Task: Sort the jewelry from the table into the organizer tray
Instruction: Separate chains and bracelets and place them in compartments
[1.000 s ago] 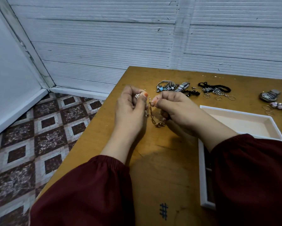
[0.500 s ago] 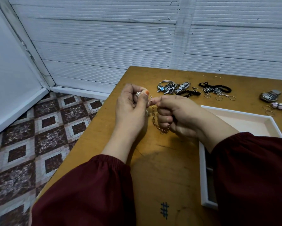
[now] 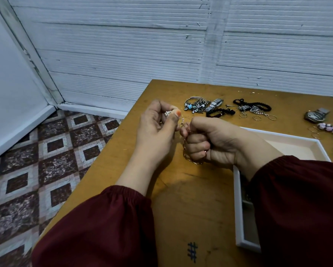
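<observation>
White ribbed wall panels (image 3: 123, 54), patterned maroon floor tiles (image 3: 36, 170), wooden table (image 3: 181, 205).

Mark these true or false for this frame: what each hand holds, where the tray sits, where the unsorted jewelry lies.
1. The right hand grips a gold chain. True.
2. The left hand lies flat on the table. False: it is raised, pinching a pearl piece.
3. The organizer tray sits left of both hands. False: it is on the right, under the right forearm.
4. Unsorted jewelry lies on the table beyond the hands. True.
</observation>
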A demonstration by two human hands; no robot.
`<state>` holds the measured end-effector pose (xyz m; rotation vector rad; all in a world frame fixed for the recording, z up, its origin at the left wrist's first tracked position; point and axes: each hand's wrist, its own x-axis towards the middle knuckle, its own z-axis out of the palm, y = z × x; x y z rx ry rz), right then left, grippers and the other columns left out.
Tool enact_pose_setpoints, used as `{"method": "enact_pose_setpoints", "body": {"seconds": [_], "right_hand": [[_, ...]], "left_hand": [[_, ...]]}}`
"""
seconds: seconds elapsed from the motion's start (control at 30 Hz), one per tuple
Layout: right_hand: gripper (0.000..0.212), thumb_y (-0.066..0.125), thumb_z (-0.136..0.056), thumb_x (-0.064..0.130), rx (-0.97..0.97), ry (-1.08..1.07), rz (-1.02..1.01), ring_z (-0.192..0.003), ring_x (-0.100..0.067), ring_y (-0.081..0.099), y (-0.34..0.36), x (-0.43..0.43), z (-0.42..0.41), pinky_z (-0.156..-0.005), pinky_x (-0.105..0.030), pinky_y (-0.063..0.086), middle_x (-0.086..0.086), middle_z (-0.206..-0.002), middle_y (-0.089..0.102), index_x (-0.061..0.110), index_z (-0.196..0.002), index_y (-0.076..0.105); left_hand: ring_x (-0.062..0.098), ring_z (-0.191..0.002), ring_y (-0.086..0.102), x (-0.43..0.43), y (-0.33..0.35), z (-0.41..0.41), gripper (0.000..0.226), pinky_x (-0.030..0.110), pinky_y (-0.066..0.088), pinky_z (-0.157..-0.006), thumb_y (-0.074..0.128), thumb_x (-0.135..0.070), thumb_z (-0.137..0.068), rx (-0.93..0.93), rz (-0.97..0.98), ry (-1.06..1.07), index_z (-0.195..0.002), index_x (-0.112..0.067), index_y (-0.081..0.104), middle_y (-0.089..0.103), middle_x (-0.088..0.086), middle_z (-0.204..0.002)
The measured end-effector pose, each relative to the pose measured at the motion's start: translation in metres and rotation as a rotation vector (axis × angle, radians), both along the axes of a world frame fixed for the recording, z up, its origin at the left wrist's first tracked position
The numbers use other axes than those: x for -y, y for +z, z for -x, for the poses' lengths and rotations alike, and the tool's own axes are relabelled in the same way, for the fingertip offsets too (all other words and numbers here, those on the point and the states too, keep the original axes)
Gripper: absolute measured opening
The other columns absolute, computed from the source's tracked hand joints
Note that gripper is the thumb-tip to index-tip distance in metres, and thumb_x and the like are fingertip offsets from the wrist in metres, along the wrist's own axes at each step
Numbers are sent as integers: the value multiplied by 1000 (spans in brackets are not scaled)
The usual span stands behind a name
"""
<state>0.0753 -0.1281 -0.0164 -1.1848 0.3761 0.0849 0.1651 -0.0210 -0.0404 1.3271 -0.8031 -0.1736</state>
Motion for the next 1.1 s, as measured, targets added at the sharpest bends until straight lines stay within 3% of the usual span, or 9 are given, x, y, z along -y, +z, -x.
{"method": "enact_pose_setpoints", "body": {"seconds": [0.13, 0.27, 0.3, 0.47, 0.6, 0.7, 0.8, 0.93, 1.1], "right_hand": [[37, 36, -93, 9, 33, -21, -17, -34, -3, 21, -3, 1, -1, -35, -15, 23, 8, -42, 23, 15, -59, 51], [7, 43, -94, 6, 118, -35, 100, -35, -4, 25, -6, 0, -1, -36, -15, 24, 6, -43, 28, 9, -96, 48], [9, 46, -90, 5, 132, -38, 136, -35, -5, 26, -8, 1, -1, -36, -15, 23, 5, -45, 30, 10, -97, 47], [15, 52, -77, 7, 194, -52, 320, -41, -13, 27, -14, -1, -3, -44, -26, 15, -1, -47, 36, 15, -72, 40], [23, 54, -75, 5, 269, -170, 361, -42, -12, 26, -15, -8, -7, -43, -27, 18, 0, -46, 32, 16, -70, 35], [32, 50, -86, -7, 310, -231, 551, -39, -10, 26, -15, -11, -8, -40, -22, 23, 11, -44, 33, 17, -72, 33], [31, 52, -85, -3, 339, -278, 787, -42, -9, 31, -14, -11, -7, -41, -21, 30, 10, -49, 36, 18, -70, 35], [32, 56, -85, 6, 334, -287, 854, -46, -15, 40, -15, -9, -6, -46, -32, 37, 6, -55, 39, 22, -68, 34], [36, 58, -83, 7, 297, -294, 964, -45, -7, 31, -14, -9, -7, -48, -27, 30, 9, -52, 36, 22, -65, 30]], "left_hand": [[15, -54, 52, 1, -1, 0, 17, 16, 34, -40, 59, -9, -92, 8, -32, 11, -82, -21, 53, 53, -8, -55], [12, -52, 50, 2, -3, -2, 17, 16, 33, -40, 58, -8, -92, -18, -42, -3, -82, -21, 53, 53, 0, -60], [9, -50, 50, 2, -4, -2, 16, 16, 33, -41, 59, -9, -92, -16, -47, -7, -82, -21, 53, 54, 2, -61], [5, -43, 41, 2, -5, -3, 6, 19, 30, -41, 59, -22, -85, -15, -65, -32, -82, -23, 54, 53, 5, -62], [4, -43, 42, 2, -5, -3, 15, 20, 32, -43, 59, -13, -90, -47, -51, 11, -81, -23, 53, 54, 1, -61], [6, -43, 43, 2, -3, -2, 18, 21, 34, -44, 58, -9, -92, -75, -53, 50, -80, -21, 53, 55, 1, -60], [5, -40, 43, 2, -1, -1, 19, 18, 34, -42, 56, -6, -93, -105, -56, 66, -80, -20, 52, 55, 1, -59], [3, -39, 43, 2, 1, 0, 18, 16, 34, -41, 56, -6, -93, -119, -54, 65, -81, -20, 52, 55, 0, -58], [2, -39, 42, 2, 0, -1, 17, 18, 33, -42, 56, -7, -93, -102, -66, 71, -82, -20, 52, 55, 0, -59]]}}
